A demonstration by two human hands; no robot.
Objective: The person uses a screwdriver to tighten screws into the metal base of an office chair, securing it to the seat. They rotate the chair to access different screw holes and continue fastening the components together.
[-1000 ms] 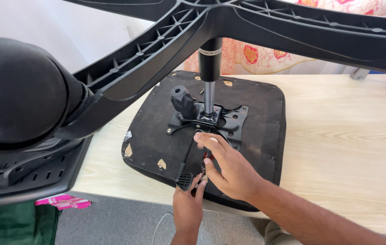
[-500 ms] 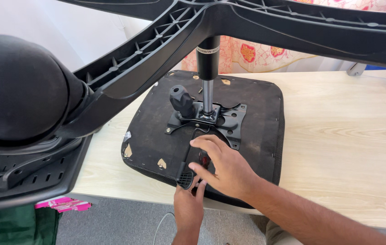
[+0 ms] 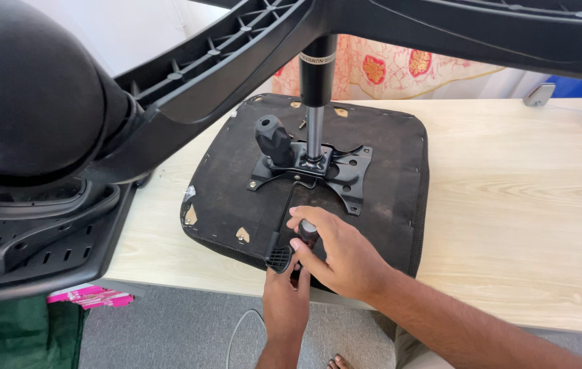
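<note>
An upturned black chair seat (image 3: 380,171) lies on a pale wooden table (image 3: 523,205). A black metal mechanism plate (image 3: 345,171) is bolted to its underside. From the plate a gas cylinder (image 3: 317,82) rises to the star base (image 3: 236,75) overhead, and a black knob (image 3: 274,140) stands beside it. A lever runs from the plate to the seat's front edge. My left hand (image 3: 285,301) pinches the lever's ribbed black paddle (image 3: 279,259). My right hand (image 3: 345,263) curls its fingers round a dark rounded piece (image 3: 308,231) just above the paddle.
A black chair back and armrest part (image 3: 31,137) fill the left side of the view. A pink packet (image 3: 89,297) lies on the grey floor below the table. A thin white cable (image 3: 236,335) hangs by my left wrist. Patterned cloth (image 3: 386,68) is behind the table.
My right hand's fingers have tightened over the rounded piece at the lever end. My left hand stays on the paddle. The view has shifted slightly.
</note>
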